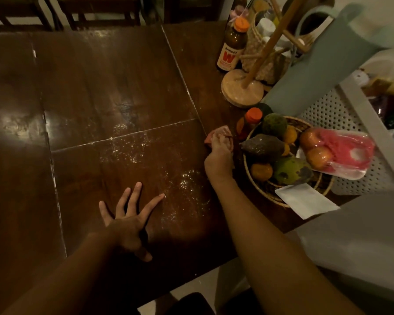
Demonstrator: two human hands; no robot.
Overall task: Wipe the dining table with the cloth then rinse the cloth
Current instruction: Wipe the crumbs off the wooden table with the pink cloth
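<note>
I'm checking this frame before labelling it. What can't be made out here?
1. Cloth: head view, mostly covered by the right hand; its full shape is hidden.
2. Small bottle: head view, body hidden behind the fruit in the basket.
3. Tall bottle: head view, label print too small to read beyond a W.
4. Table: head view, far left too dark to judge specks.

Dim rm; dark wood chairs (100, 5) far side; pale floor (198, 285).
</note>
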